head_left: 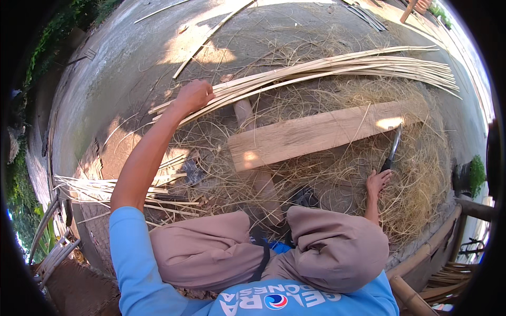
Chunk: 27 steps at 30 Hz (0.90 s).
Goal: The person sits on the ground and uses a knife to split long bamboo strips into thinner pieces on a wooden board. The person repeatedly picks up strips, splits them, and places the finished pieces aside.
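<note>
Now the person sits cross-legged in tan trousers on the grey concrete ground [121, 63], and the pale flat wooden plank [316, 136] lying slantwise ahead of the knees is the landmark. Beyond the plank runs a long bundle of thin pale bamboo strips [342, 66], fanned toward its far right end. The left hand [194, 95] reaches out past the plank's left end and lies on the near end of that bundle, fingers curled over the strips; whether it truly grips them cannot be told. The right hand [378, 181] rests just below the plank's right end, closed on the dark handle of a curved-bladed knife [392, 150] whose blade points up to the plank. Straw-coloured fibre shavings [416, 184] lie heaped all around the plank.
</note>
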Each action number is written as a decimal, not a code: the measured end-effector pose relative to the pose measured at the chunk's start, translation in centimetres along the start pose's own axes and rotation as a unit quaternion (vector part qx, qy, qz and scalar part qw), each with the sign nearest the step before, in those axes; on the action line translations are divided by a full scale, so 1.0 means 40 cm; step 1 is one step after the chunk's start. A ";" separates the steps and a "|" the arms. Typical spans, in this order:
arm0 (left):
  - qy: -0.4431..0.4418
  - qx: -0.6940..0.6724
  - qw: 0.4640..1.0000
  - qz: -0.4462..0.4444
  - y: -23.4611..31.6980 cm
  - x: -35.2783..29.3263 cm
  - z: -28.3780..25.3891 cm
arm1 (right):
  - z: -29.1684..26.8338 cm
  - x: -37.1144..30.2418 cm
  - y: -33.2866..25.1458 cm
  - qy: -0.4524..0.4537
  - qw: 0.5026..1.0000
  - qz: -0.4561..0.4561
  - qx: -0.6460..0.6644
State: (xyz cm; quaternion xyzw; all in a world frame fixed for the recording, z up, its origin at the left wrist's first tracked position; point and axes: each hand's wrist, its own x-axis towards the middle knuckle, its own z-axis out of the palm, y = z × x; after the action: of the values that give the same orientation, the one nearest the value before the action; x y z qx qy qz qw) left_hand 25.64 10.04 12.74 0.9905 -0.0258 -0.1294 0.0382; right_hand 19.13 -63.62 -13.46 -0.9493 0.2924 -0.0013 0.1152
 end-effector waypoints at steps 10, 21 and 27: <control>0.028 -0.033 0.991 -0.126 -0.210 0.157 0.433 | -0.050 -0.065 -0.039 -0.008 0.996 -0.088 0.001; 0.186 0.014 0.982 -0.021 -0.131 -0.025 0.251 | -0.136 -0.001 -0.085 -0.061 0.997 -0.031 -0.037; 0.135 -0.242 0.960 -0.043 0.061 -0.166 -0.111 | -0.278 -0.032 -0.089 -0.038 0.990 0.019 0.136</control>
State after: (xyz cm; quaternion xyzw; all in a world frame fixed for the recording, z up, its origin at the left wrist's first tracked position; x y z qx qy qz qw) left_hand 20.26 8.31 18.90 0.9602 0.0539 0.0012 0.2741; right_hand 19.28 -62.46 -1.77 -0.9185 0.3027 -0.0030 0.2544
